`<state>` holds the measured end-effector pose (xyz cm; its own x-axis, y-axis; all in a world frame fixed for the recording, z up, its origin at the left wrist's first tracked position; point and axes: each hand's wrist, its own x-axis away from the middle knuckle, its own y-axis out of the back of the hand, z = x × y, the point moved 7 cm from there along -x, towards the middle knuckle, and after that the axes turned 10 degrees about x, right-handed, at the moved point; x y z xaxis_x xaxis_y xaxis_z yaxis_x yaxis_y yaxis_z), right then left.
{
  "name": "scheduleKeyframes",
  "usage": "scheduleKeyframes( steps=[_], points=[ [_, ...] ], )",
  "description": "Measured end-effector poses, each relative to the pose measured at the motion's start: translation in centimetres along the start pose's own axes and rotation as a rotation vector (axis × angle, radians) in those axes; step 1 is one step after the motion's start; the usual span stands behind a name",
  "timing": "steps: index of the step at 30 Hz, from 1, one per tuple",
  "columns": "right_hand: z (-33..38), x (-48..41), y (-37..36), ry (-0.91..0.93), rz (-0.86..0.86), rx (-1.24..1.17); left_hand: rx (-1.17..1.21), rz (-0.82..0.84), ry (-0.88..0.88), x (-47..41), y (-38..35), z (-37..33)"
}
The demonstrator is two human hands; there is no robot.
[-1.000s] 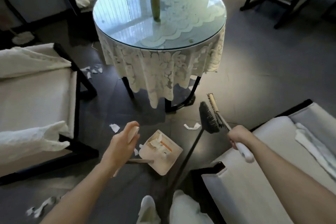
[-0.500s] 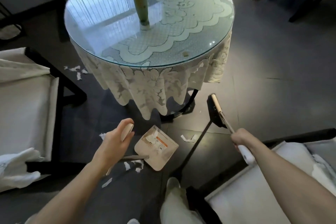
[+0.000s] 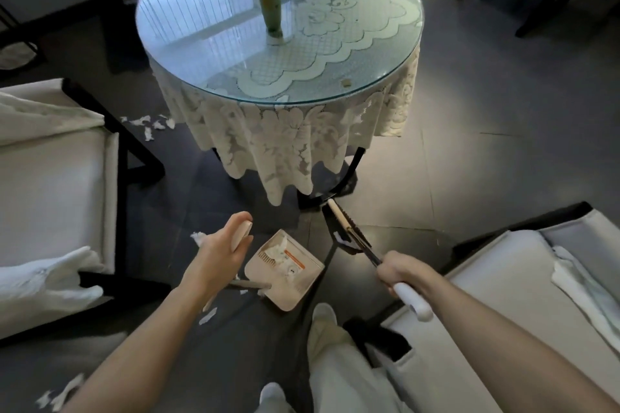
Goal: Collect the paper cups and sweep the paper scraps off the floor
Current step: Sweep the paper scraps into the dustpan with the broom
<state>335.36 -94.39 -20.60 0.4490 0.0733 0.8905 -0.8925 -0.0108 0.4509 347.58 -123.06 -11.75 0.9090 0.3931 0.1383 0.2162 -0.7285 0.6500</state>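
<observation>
While you stand over the mess, your left hand [image 3: 218, 255] is wrapped round the top of the dustpan's tall handle. That lets you hold the dustpan [image 3: 295, 282] low by your feet, just to the inside of that hand, without bending down. Some crumpled paper [image 3: 277, 247] already lies in it, so the pan looks parked as the catch point.

Your right hand [image 3: 399, 270] is closed round the broom's shaft just above its white end grip, with the arm reaching forward. The broom [image 3: 347, 231] slants away ahead of that hand toward the foot of the round table [image 3: 411, 54]. One white scrap [image 3: 342, 240] lies against the bristles between the broom head and the pan, probably the piece you mean to draw in. Whether the bristles touch the floor I cannot tell.

More paper scraps [image 3: 147, 124] lie well ahead of your left hand. Others sit just outside its knuckles and back beside your left forearm. No paper cups show anywhere, and only a green bottle [image 3: 268, 0] stands on the table.
</observation>
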Motion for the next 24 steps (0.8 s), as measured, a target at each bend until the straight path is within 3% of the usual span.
scheduleKeyframes(
  steps=[9,15,24],
  points=[
    [3.9,6.9,-13.1,0.105,0.11,0.102,0.102,-0.022,0.075,11.2,2.3,4.2],
    [2.5,8.8,-13.4,0.118,0.113,-0.105,0.109,-0.054,0.138,16.8,3.7,6.3],
    [6.9,6.6,-12.6,0.149,-0.049,0.234,0.19,-0.253,0.323,24.7,5.9,11.2]
  ],
)
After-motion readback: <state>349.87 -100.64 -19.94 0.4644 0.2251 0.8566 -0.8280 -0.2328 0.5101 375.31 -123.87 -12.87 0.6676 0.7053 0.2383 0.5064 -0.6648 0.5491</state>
